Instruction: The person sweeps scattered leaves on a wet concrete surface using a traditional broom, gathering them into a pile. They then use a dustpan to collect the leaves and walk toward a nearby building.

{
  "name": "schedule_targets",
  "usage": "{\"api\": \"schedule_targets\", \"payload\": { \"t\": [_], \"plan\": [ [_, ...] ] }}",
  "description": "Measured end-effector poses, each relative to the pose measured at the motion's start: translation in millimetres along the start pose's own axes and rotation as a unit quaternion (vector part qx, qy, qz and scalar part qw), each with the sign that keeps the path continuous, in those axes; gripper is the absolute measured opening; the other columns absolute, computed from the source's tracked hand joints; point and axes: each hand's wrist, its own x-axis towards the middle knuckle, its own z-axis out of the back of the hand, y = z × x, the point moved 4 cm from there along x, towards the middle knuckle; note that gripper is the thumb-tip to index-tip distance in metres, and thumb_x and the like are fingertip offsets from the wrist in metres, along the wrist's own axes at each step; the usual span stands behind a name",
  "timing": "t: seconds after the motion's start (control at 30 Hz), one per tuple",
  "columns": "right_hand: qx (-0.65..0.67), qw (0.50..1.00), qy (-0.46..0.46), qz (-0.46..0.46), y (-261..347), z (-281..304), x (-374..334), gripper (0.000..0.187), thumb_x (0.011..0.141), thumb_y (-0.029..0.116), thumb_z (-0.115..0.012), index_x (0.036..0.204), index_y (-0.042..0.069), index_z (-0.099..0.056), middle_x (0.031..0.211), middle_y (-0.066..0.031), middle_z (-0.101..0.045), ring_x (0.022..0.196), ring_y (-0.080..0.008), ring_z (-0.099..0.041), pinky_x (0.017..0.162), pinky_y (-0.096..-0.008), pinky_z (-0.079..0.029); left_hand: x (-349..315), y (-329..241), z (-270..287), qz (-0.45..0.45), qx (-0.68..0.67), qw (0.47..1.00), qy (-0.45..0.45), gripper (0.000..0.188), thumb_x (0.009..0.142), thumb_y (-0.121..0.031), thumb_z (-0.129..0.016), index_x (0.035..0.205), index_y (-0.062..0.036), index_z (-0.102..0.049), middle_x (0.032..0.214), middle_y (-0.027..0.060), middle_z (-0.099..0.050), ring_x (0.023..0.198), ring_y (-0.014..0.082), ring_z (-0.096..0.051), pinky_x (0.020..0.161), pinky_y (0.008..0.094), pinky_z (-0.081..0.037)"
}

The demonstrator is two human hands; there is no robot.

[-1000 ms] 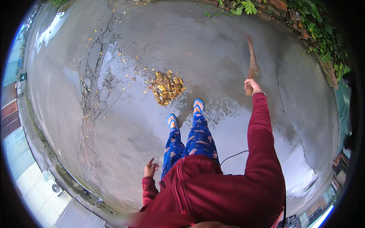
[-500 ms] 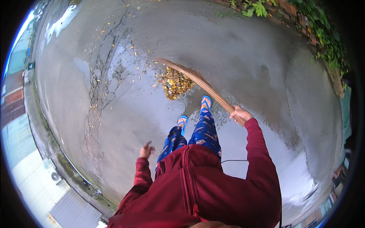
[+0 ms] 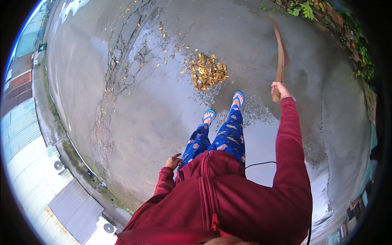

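Observation:
My right hand point(image 3: 280, 89) is closed around the thick end of a brown stick broom point(image 3: 281, 57). The broom points away from me, and its thin far tip curves a little to the left over the wet ground. My left hand point(image 3: 173, 161) hangs beside my left thigh with its fingers apart and nothing in them. A heap of yellow and brown fallen leaves point(image 3: 207, 72) lies ahead of my feet. The broom is well to the right of that heap and does not touch it.
Wet grey concrete point(image 3: 134, 134) surrounds me, with a cracked strip point(image 3: 116, 61) and scattered leaves on the left. Green plants point(image 3: 302, 9) grow along a brick edge point(image 3: 342, 28) at the far right. Metal roofing point(image 3: 30, 151) lines the left. I wear blue flip-flops point(image 3: 209, 113).
My right hand has swung the broom rightward, from across the leaf heap to well clear of it. My left hand has drawn in closer to my thigh.

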Motion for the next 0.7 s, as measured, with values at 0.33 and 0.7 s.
{"api": "schedule_targets", "payload": {
  "t": [0.33, 0.7],
  "plan": [
    [-0.041, 0.986, 0.124, -0.102, -190.2, -201.9, -144.8, 0.013, 0.069, 0.01, -0.063, 0.073, 0.003, -0.053, 0.058, -0.0044, -0.051, 0.046, -0.0154, -0.052, 0.043, -0.0292, -0.046, 43.1, 79.1, 52.5, -0.054, 0.079, 0.992, -0.086, 0.043, 0.074, -0.025, -0.058, 0.117, -0.0218, -0.059, 0.071, 0.014, -0.065, 0.073, 0.0267, -0.066, 0.073, 0.0381, -0.051],
    [0.263, 0.963, 0.053, -0.01, -271.1, -186.8, -284.8, 0.019, 0.076, 0.013, -0.064, 0.082, 0.004, -0.049, 0.064, -0.0013, -0.048, 0.048, -0.0086, -0.044, 0.042, -0.0223, -0.037, 106.2, 158.6, 166.6, -0.044, -0.205, 0.978, -0.016, 0.055, 0.081, 0.0, -0.039, 0.133, -0.0167, -0.041, 0.087, 0.0136, -0.063, 0.065, 0.0207, -0.063, 0.053, 0.0306, -0.051]
  ]
}}
